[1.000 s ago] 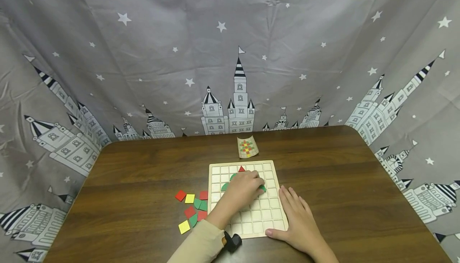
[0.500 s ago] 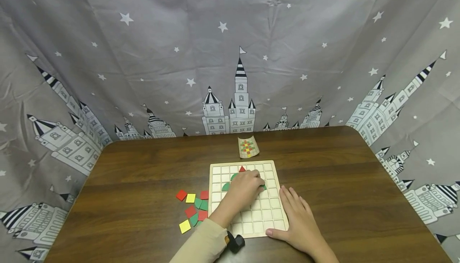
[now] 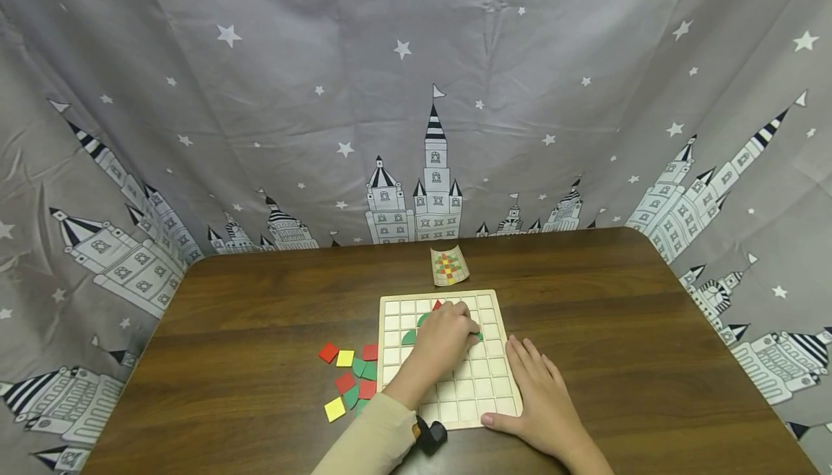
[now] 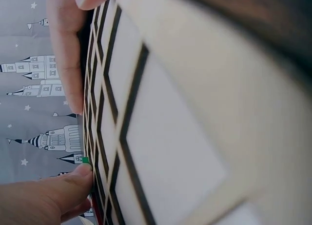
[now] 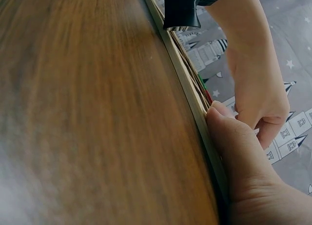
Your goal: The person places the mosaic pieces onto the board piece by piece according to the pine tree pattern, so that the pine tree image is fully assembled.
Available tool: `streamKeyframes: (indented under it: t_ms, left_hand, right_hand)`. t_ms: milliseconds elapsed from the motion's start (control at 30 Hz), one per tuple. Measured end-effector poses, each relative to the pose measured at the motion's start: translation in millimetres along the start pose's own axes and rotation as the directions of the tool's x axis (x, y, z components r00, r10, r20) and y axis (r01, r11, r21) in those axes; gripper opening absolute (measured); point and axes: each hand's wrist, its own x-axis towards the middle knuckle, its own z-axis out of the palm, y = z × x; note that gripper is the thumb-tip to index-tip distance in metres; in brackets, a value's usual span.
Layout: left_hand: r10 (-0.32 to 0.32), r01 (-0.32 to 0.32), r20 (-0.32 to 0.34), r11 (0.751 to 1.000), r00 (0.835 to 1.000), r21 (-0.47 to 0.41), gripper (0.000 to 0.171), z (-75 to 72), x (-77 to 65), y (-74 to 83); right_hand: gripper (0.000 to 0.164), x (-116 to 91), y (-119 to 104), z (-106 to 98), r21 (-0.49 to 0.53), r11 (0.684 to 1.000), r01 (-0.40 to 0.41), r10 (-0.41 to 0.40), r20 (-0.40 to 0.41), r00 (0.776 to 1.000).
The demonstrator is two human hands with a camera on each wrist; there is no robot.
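Observation:
A pale wooden grid board [image 3: 448, 414] lies on the table, with a red triangle [image 3: 438, 305] near its top and green quarter-round tiles [image 3: 409, 338] below. My left hand [image 3: 444, 338] reaches over the board, fingers curled down at its upper right part. Its thumb and fingertips pinch at a green tile [image 4: 86, 160], mostly covered by the hand. Tiles beneath the palm are hidden. Along the board's right side lies my right hand [image 3: 542, 403], fingers straight at the edge. Its thumb [image 5: 222, 120] rests at the board's near corner.
Loose red, yellow [image 3: 334, 409] and green tiles are scattered left of the board. Behind it stands a small curled pattern card [image 3: 449, 267] showing a coloured tree shape. A grey castle-print curtain [image 3: 403, 99] hangs behind the brown table [image 3: 247, 330].
My left hand shifts very slightly, its fingertips covering a bit more of the green tile. The sleeve moves a little to the right. My right hand stays in place.

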Motion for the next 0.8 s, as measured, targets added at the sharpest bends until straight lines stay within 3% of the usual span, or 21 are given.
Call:
streamKeyframes:
  t_ms: [233,800]
  left_hand:
    - [-0.031,0.031,-0.007,0.999,0.999,-0.016,0.019,-1.0,1.0,-0.7]
    - [-0.042,0.044,-0.032,0.997,0.999,0.056,0.015,-0.3,0.4,2.3]
  right_hand:
    - [0.122,0.0,-1.1,-0.2,-0.003,1.000,-0.002,0.002,0.004,1.000]
    - [0.122,-0.9,0.6,1.4,0.002,1.000,-0.002,0.002,-0.006,1.000]
